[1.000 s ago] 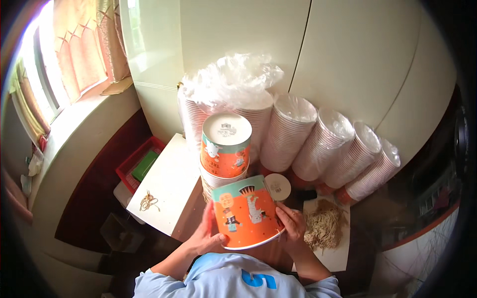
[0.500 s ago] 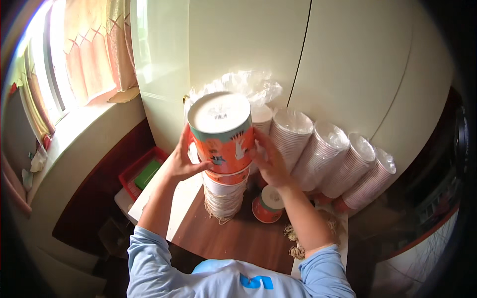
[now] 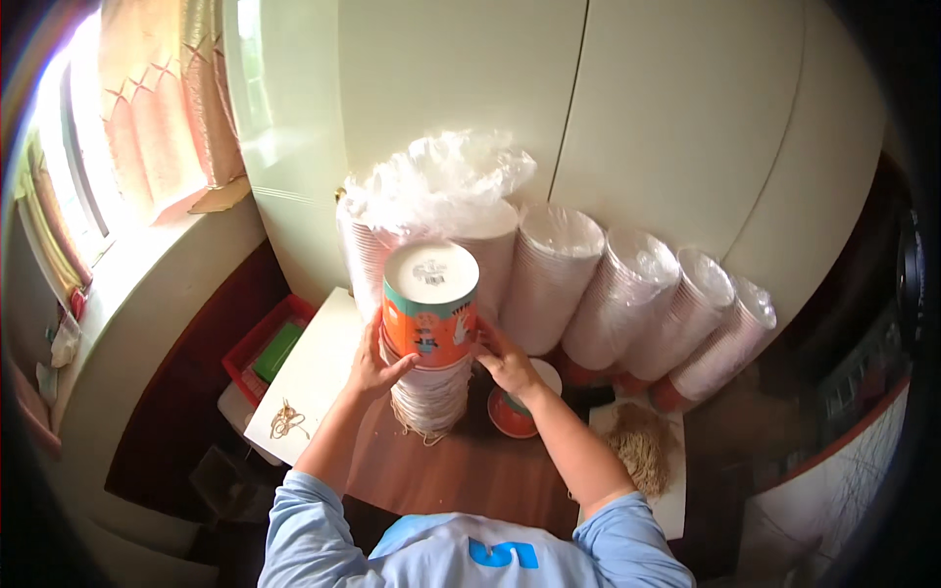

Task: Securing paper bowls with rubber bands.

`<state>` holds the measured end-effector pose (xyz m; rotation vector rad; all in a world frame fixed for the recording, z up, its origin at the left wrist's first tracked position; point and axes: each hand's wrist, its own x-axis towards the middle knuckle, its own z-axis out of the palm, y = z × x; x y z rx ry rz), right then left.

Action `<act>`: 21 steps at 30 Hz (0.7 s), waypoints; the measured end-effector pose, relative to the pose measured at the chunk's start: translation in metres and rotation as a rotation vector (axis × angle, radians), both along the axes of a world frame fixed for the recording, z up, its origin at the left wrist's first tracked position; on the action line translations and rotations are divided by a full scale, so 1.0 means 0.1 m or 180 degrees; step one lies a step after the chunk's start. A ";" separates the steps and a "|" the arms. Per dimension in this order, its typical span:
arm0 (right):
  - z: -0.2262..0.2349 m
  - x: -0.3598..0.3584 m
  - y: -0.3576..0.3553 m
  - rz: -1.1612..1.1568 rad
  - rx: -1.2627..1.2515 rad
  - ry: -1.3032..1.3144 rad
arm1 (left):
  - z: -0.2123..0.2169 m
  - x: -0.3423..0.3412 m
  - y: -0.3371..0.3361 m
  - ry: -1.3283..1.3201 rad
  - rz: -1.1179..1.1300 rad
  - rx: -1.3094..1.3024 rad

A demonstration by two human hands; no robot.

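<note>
An upside-down paper cup [image 3: 431,318], orange with a teal band and a pale base, sits atop a stack of nested cups [image 3: 431,400] with rubber bands or string around it. On the cup's left side, my left hand [image 3: 375,367] curls round its lower edge, thumb toward the front. Opposite it, my right hand [image 3: 505,367] presses the right side, fingers partly hidden. Just beyond my right wrist, a smaller orange cup [image 3: 512,416] stands upside down on the brown table, partly covered by my forearm.
Several tall stacks of cups wrapped in clear plastic [image 3: 557,279] line the back against pale cabinet doors [image 3: 461,78]. A bundle of tan bands or string [image 3: 642,456] lies at the right, with a few loose tan strands [image 3: 286,419] at the left. A red crate [image 3: 240,358] stands beside the table.
Both hands have lowered the orange cup onto the stack, and it now sits farther down and nearer the stack's wrapped part. The whole view has shifted slightly.
</note>
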<state>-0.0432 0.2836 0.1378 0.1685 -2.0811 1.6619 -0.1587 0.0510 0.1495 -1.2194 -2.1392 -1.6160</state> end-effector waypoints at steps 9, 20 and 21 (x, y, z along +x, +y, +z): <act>-0.66 1.07 0.34 -0.1834 0.2734 -0.1186 | -1.16 1.11 -0.28 -0.0615 0.0049 0.0159; -0.92 1.56 0.06 -0.2240 0.1075 -0.0407 | -1.62 1.56 0.26 -0.4184 -0.0887 -0.0304; -0.86 1.67 0.02 -0.2248 0.0331 -0.0932 | -1.59 1.57 0.27 -0.4139 -0.1010 -0.0304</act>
